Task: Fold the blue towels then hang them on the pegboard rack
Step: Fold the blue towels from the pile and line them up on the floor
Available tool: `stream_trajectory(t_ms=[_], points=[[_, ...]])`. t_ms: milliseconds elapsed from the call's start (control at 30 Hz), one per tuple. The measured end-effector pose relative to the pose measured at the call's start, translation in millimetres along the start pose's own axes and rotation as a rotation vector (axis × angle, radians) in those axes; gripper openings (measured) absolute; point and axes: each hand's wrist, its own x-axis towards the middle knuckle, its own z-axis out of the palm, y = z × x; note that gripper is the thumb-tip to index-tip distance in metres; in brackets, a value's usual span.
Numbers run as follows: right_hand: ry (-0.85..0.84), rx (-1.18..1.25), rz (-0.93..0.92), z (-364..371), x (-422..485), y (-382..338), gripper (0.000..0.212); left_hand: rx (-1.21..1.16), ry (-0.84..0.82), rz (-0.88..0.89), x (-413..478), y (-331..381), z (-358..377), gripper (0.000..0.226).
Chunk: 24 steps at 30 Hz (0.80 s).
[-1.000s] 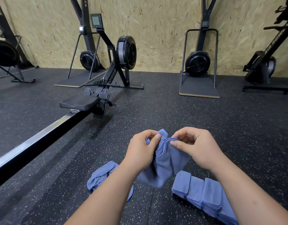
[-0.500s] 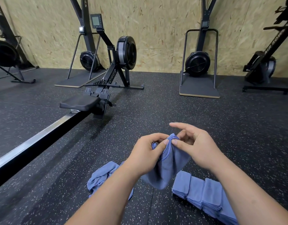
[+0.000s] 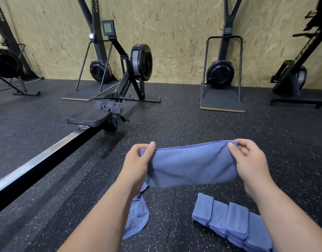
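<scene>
Blue towel (image 3: pixel 191 166) spans left hand (image 3: pixel 136 164) to right hand (image 3: pixel 251 164) — grips pinch corners.

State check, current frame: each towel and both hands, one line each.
held towel: off the floor, stretched wide, hanging from its top edge between both hands.
left hand: pinches the held towel's top left corner.
right hand: pinches its top right corner.
folded towels: folded, lying in an overlapping row on the floor.
loose towel: unfolded, crumpled on the floor.
</scene>
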Motion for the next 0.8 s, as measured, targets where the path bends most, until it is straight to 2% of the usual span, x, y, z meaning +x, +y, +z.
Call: stream_trajectory(t_ms=[100,200,333,400,533,800], points=[[0.039,-0.019,0.029,-5,3,4,0.007,0.026,-0.113,0.023,-1,1,-1,0.023],[0.062,-0.06,0.034,-10,6,9,0.007,0.144,-0.157,0.068,0,-3,-5,0.011],[0.025,-0.167,0.012,-17,8,13,0.004,0.503,-0.017,0.258,2,-9,-12,0.014],[0.004,-0.234,-0.007,-19,8,14,0.004,0.58,0.075,0.377,0,-5,-12,0.016],[0.0,-0.411,-0.066,-17,5,17,0.007,0.64,0.086,0.363,-8,-1,-3,0.02],[0.047,-0.471,-0.125,-7,0,9,0.008,0.248,0.203,0.157,1,3,-1,0.019]])
